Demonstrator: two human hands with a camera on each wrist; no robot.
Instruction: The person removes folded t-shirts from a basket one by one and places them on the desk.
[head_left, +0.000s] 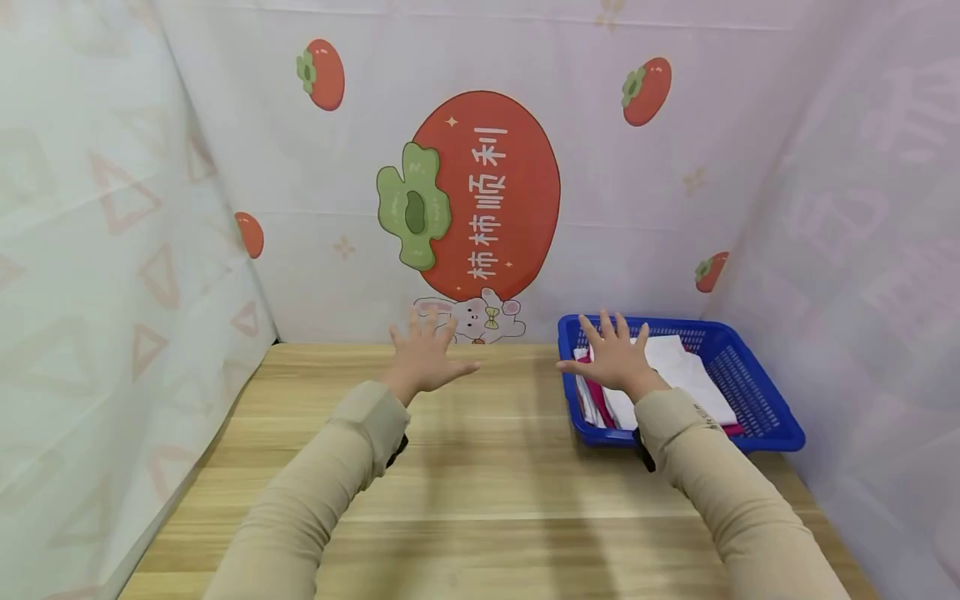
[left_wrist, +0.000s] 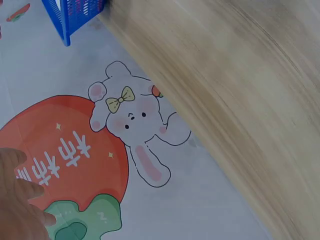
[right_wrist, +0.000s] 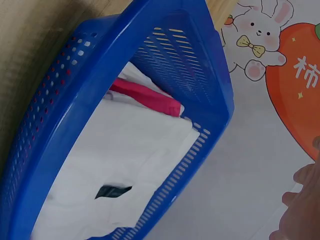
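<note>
Both hands are held out in the air with fingers spread and nothing in them. My left hand (head_left: 425, 354) hovers over the far part of the wooden table (head_left: 480, 492), left of the basket. In the head view my right hand (head_left: 617, 357) overlaps the left side of a blue plastic basket (head_left: 765, 400). Folded white cloth (head_left: 693, 379) lies in the basket, with magenta cloth (right_wrist: 150, 96) beside and under it. A small dark patch (right_wrist: 114, 191) shows on the white cloth in the right wrist view.
A white curtain (head_left: 600, 208) printed with persimmons and a rabbit hangs behind the table's far edge. More printed curtain stands along the left side (head_left: 97, 250) and the right side (head_left: 862, 250), close to the basket.
</note>
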